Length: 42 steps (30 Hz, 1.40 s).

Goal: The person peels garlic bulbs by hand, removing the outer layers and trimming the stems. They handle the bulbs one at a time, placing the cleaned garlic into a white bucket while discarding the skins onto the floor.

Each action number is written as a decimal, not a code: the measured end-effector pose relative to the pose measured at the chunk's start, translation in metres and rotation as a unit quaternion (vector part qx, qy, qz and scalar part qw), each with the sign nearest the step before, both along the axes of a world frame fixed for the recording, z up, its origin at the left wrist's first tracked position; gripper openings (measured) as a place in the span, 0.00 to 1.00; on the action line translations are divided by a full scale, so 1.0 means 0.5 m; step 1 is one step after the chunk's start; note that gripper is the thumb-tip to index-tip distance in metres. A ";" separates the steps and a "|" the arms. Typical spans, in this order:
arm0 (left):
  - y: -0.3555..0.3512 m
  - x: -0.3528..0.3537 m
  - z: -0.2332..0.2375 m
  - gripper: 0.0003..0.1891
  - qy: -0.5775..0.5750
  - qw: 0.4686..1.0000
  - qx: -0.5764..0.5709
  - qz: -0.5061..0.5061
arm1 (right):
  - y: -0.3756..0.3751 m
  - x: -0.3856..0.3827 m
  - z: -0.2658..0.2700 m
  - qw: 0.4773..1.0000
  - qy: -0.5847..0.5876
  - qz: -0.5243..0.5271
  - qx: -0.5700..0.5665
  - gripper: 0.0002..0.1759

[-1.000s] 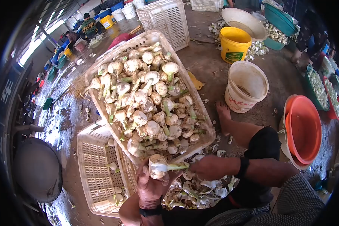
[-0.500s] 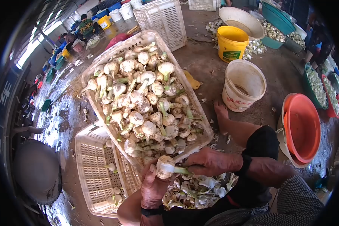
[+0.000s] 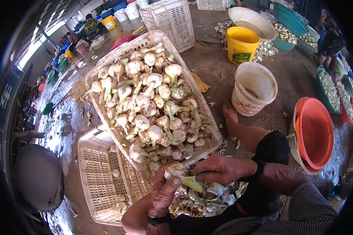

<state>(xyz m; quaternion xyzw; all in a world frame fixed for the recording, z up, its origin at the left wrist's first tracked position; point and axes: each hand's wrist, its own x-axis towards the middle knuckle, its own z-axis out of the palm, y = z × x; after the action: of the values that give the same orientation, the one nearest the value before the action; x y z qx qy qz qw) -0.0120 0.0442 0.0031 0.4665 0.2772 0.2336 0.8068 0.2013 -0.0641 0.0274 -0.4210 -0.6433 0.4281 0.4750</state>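
Observation:
My left hand (image 3: 163, 192) is closed around a garlic bulb (image 3: 176, 170) with its thumb across the front. The bulb's pale green stem (image 3: 193, 183) slants down to the right. My right hand (image 3: 224, 169) has its fingers curled against the bulb's right side; what they pinch is hidden. Just beyond the hands, a white plastic crate (image 3: 212, 138) is heaped with garlic bulbs (image 3: 148, 100) on their stems. Under my hands lies a pile of peeled-off garlic skins (image 3: 208, 199).
A lower crate (image 3: 86, 168) with a few garlic pieces stands at left. Ahead right are a white bucket (image 3: 252, 80), a yellow bucket (image 3: 242, 43) and a red basin (image 3: 317, 133). My bare foot (image 3: 230, 117) rests near the white bucket. Other people sit far left.
The garlic bulb has turned in my left hand, so its stem now points down and right. My right hand has shifted slightly up, from the stem to the bulb's side.

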 end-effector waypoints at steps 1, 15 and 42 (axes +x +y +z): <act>0.002 -0.004 -0.002 0.33 -0.013 1.000 -0.017 -0.015 | 0.004 -0.001 -0.004 1.000 0.000 0.000 0.000 0.10; 0.003 0.005 0.006 0.32 0.077 0.987 0.139 -0.031 | 0.021 0.002 -0.004 0.992 0.021 -0.122 -0.034 0.07; -0.031 0.036 0.005 0.10 0.045 0.914 0.402 -0.006 | 0.023 -0.048 -0.031 0.976 -0.122 -0.179 -0.030 0.07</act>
<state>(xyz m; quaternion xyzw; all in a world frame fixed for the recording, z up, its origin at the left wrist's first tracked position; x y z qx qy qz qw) 0.0062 0.0289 0.0057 0.7632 0.1928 0.2991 0.5393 0.1775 -0.0524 0.0120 -0.5926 -0.5975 0.3000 0.4492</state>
